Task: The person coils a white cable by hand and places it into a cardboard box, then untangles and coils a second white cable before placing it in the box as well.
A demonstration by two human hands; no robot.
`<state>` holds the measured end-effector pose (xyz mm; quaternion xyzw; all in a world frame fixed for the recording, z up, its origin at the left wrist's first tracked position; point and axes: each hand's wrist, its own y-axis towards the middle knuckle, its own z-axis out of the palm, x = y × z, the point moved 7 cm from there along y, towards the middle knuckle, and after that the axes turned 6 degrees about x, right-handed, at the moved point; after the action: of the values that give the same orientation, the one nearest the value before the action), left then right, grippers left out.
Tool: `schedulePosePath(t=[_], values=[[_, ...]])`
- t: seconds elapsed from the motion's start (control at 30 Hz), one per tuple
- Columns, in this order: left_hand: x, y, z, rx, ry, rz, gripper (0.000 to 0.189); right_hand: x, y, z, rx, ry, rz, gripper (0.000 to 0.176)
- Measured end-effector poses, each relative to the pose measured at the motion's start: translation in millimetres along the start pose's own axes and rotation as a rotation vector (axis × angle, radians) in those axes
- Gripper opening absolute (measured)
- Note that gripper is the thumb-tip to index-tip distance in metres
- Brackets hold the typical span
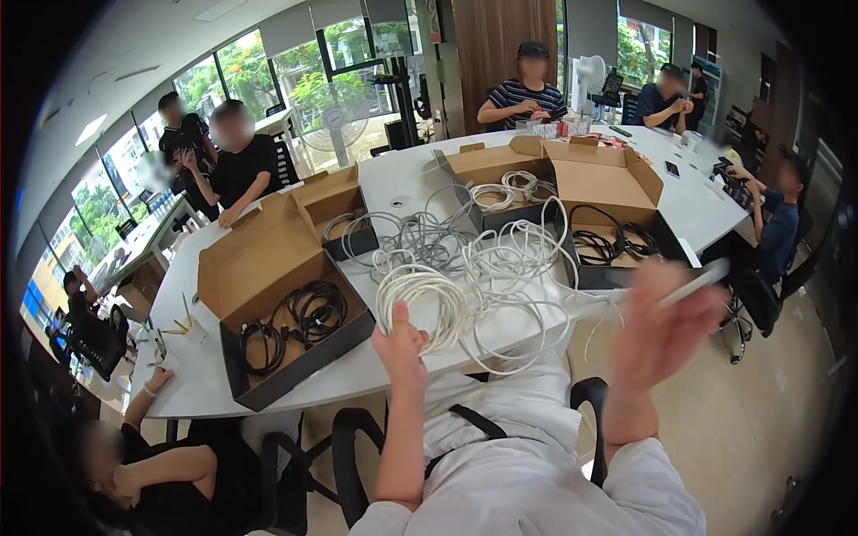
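Observation:
My left hand (pixel 401 344) is closed around a coil of white cable (pixel 447 308), thumb on top, held over the table edge. Out to the right, my right hand (pixel 666 326) is raised and smeared by motion. A blurred white length of cable (pixel 695 283) sticks out past its fingers, and a faint pale strand runs from the hand back toward the table. Loose loops of white cable (pixel 527 259) spread across the tabletop to the right of the coil. Behind the coil lies a tangle of grey cable (pixel 416 234).
On the white table (pixel 201 259), an open cardboard box (pixel 246 259) on the left holds black cables (pixel 319 314). Further boxes hold white cables (pixel 505 189) and black cables (pixel 617 239). Several people sit or stand around; one person's hand (pixel 159 380) rests at the left edge. Chair armrests (pixel 353 456) flank me.

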<state>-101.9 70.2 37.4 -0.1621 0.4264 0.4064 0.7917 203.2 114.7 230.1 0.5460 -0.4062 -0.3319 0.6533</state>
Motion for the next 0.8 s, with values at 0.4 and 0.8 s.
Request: schedulePosePath(t=[0.4, 0.8], values=[[4.0, 27.5, -30.9, -0.152, -0.182, 0.102, 0.028, -36.0, -100.5, 134.3, 0.902, -0.025, 0.629, 0.02], [-19.3, 30.2, -56.7, 0.257, -0.761, -0.369, 0.041, -120.0, -21.5, -97.3, -0.055, 0.531, 0.823, 0.042]])
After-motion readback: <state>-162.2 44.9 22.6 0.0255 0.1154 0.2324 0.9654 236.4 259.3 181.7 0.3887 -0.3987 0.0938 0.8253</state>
